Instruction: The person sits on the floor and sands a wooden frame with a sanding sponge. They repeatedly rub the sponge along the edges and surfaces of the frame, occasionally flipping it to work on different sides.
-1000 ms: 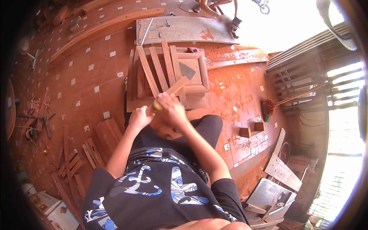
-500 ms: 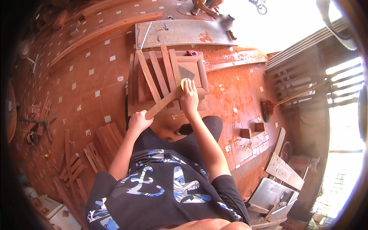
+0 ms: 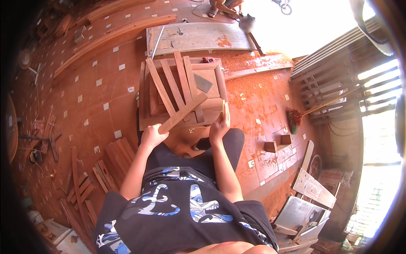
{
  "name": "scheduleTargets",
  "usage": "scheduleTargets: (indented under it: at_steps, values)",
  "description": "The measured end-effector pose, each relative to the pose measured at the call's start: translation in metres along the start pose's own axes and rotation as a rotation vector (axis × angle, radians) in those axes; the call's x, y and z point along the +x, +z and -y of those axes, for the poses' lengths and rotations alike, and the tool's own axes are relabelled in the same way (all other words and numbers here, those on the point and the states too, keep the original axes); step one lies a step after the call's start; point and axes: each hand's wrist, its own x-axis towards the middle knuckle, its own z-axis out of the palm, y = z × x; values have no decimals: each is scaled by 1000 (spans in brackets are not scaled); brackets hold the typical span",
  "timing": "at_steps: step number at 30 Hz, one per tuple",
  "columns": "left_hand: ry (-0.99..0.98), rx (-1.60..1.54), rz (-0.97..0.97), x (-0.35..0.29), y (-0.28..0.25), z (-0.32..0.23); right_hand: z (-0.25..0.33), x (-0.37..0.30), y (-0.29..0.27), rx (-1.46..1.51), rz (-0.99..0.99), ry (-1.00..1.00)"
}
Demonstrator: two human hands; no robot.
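Observation:
My left hand (image 3: 153, 136) is closed around the near end of a wooden slat (image 3: 185, 112), which slants up to the right in front of my lap. Right of the slat's far end, my right hand (image 3: 220, 125) is turned edge-on, holding a thin yellow sanding disc (image 3: 223, 104) against its fingers, apart from the wood. Beyond, several loose slats (image 3: 158, 84) lie fanned over a framed wooden panel (image 3: 218, 76). On that panel also rest a dark grey rectangular sheet (image 3: 203, 83) and a red tape measure (image 3: 208, 59).
A long board (image 3: 198, 37) with tools lies past the panel; another person (image 3: 224, 7) crouches behind it. Orange sawdust covers the floor to the right, near a broom (image 3: 294, 118) and a small wooden bracket (image 3: 277, 146). Stacked wood pieces (image 3: 118, 154) lie at my left.
My right hand has come off the slat's far end, moving right and nearer with the yellow disc. My left hand keeps its grip on the slat.

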Motion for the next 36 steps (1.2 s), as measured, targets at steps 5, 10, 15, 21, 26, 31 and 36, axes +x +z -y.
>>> scheduleTargets:
  at_steps: [5, 10, 15, 21, 26, 31, 36]
  values:
    - [9, 24, -25, 2, -4, -13, 9, 28, 11, -15, 272, -336]
    - [13, 107, -6, 4, -4, -16, 17, 39, 54, -186, 310, -302]
    - [46, 114, -33, 1, -7, -14, 42, -27, 56, -171, 547, -537]
    - [58, 121, -59, 5, 2, -1, 64, -39, 62, -158, 645, -632]
    - [88, 131, -110, -6, -15, -21, 7, 10, 41, -384, 328, -317]
    - [255, 103, -147, -3, -18, -11, -26, 9, 0, -37, 26, 347]
    - [-3, -195, 254, 2, -41, -20, -10, 12, 5, 195, 8, 195]
